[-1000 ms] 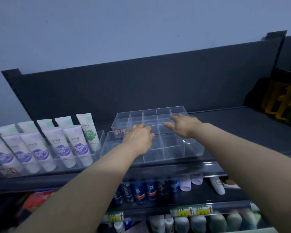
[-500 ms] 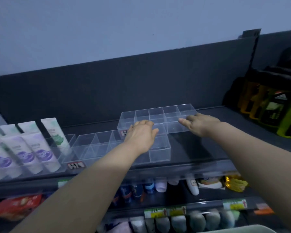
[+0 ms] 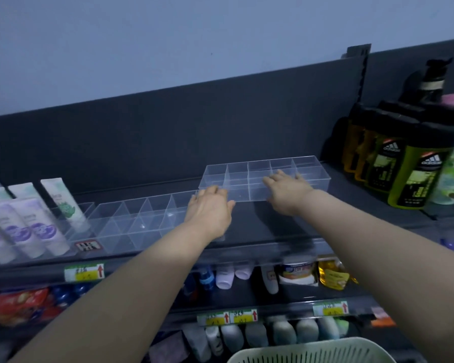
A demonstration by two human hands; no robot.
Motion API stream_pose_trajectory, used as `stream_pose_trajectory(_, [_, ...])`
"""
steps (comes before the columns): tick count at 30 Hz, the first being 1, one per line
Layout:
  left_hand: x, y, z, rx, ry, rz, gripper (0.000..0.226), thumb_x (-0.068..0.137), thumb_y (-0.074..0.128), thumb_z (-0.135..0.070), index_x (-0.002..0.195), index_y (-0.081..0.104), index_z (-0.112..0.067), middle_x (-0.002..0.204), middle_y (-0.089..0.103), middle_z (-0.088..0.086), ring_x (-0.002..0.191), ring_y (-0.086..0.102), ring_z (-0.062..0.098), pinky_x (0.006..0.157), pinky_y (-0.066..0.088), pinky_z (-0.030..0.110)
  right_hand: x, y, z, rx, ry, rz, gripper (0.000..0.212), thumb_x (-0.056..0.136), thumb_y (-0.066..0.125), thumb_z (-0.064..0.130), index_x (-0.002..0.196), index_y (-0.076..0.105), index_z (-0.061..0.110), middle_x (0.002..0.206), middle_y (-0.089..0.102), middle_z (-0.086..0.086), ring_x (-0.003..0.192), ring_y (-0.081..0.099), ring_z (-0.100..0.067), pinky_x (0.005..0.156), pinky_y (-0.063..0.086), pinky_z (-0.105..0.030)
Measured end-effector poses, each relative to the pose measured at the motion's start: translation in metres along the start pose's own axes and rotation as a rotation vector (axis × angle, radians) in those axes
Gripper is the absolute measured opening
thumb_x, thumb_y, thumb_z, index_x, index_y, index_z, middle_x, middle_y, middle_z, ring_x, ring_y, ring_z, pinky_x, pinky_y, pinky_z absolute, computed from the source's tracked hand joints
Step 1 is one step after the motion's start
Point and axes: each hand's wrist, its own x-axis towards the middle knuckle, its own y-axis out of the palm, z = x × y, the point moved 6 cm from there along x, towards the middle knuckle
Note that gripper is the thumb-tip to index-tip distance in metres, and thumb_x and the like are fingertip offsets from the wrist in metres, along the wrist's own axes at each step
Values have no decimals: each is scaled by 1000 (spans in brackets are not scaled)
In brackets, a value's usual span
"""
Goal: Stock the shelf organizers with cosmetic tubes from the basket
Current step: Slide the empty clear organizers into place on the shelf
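Two clear divided organizers lie on the dark top shelf. The rear right organizer [image 3: 309, 169] has empty compartments, and my right hand [image 3: 286, 191] rests on its front part with fingers spread. My left hand [image 3: 210, 208] lies flat, fingers straight, where the right end of the front organizer [image 3: 131, 221] meets the rear one. White tubes with purple print [image 3: 34, 229] and one with green print [image 3: 63, 203] stand in the organizer at the left. The rim of a pale green basket [image 3: 309, 353] shows at the bottom edge; its contents are out of view.
Dark bottles with yellow-green labels [image 3: 414, 166] crowd the shelf's right end, close to the rear organizer. Lower shelves hold bottles, a red packet [image 3: 16, 306] and yellow price tags [image 3: 84, 272]. A dark back panel [image 3: 194, 127] walls the shelf.
The rear organizer has slid to the right under my hands, away from the front one. The view has shifted right, bringing the bottles and the basket rim into sight.
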Motion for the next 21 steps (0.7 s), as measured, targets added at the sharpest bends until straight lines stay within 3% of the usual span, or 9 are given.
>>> stream_pose_trajectory(5, [-25, 0, 35, 28, -108, 135, 64, 98, 30, -56, 152, 23, -22, 159, 21, 4, 144, 20, 30, 117, 18, 52, 11, 7, 19, 3, -12, 44, 63, 100, 36, 40, 153, 5, 25, 157, 18, -5, 146, 15, -27, 113, 7, -65])
stream_pose_trajectory(8, [-38, 5, 41, 88, -104, 180, 67, 97, 25, -60, 153, 17, -25, 162, 10, 0, 148, 9, 25, 118, 9, 56, 3, 6, 11, -22, 10, 42, 64, 98, 33, 51, 152, 7, 29, 154, 23, -7, 143, 21, -28, 112, 13, -64])
stream_pose_trajectory(16, [-38, 11, 39, 52, -125, 177, 62, 99, 24, -57, 153, 19, -26, 162, 4, 0, 149, 2, 24, 117, 5, 58, -35, 3, -37, 30, 144, 22, 58, 97, 36, 52, 147, 23, 27, 148, 31, -12, 137, 28, -32, 110, 21, -63])
stream_pose_trajectory(21, [-40, 12, 39, 51, -136, 181, 62, 99, 23, -56, 153, 17, -26, 163, 2, -1, 149, 0, 24, 117, 5, 59, -54, 4, -33, 65, 118, 5, 50, 97, 38, 50, 141, 31, 27, 142, 37, -12, 134, 33, -32, 109, 25, -60])
